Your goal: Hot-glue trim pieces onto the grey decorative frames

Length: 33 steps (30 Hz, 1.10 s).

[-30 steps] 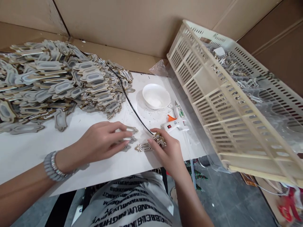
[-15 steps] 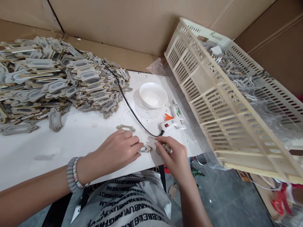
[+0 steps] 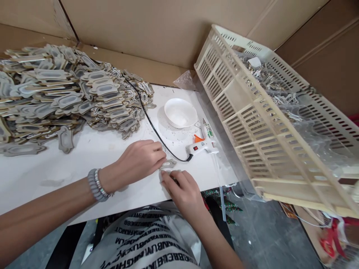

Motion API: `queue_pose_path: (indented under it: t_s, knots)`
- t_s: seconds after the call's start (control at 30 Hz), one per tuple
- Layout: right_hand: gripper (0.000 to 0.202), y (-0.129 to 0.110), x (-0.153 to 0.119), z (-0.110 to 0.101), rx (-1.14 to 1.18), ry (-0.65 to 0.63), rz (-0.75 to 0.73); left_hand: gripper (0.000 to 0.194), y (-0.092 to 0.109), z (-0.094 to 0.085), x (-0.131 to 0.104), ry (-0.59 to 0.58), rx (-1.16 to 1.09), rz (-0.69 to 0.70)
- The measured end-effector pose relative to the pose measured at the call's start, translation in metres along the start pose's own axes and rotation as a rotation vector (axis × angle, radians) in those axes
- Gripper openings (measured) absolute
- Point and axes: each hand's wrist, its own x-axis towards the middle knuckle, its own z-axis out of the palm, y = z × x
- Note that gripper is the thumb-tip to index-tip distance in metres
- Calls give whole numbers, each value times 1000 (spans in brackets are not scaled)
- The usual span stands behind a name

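Flat ornate cutout [image 3: 168, 163] beneath left hand [image 3: 140, 158] fingertips.

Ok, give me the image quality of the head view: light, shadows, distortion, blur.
Head view: even, soft light, only faint shadows under the left hand and right hand; no strong glare on the white table; wide-angle bending makes the crate lean and stretch; the pile of cutouts is sharp in the middle, softer toward the left edge; fingers slightly blurred.

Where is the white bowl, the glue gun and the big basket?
white bowl [image 3: 180, 113], head view, on its inner floor.
glue gun [image 3: 202, 148], head view, on its white body by the switch.
big basket [image 3: 269, 142], head view, on its slatted side wall.
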Motion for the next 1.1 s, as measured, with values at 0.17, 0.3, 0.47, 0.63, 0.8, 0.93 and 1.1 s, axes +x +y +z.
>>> queue_pose_path:
  t_s: [0.17,0.3,0.47,0.63,0.8,0.93,1.1]
  knots:
    - [35,-1,11,2,56,-37,34,24,-21,-23,-3,67,1,-47]
    - [53,0,6,-11,162,-33,19,27,-39,-46,-21,78,-44,-131]
    - [32,6,-4,-16,72,-67,2,36,-40,-36,-45,-13,21,-48]
    - [33,6,0,-4,-24,-88,33,46,-26,-11,-57,-84,169,38]
    - [39,3,10,0,-53,-108,45,42,-7,-10,-70,-24,240,11]
    - [44,6,18,1,-91,-160,29,33,0,-13,-81,22,207,1]
    - [47,8,20,1,-64,-174,-3,45,10,-15,-94,20,230,-153]
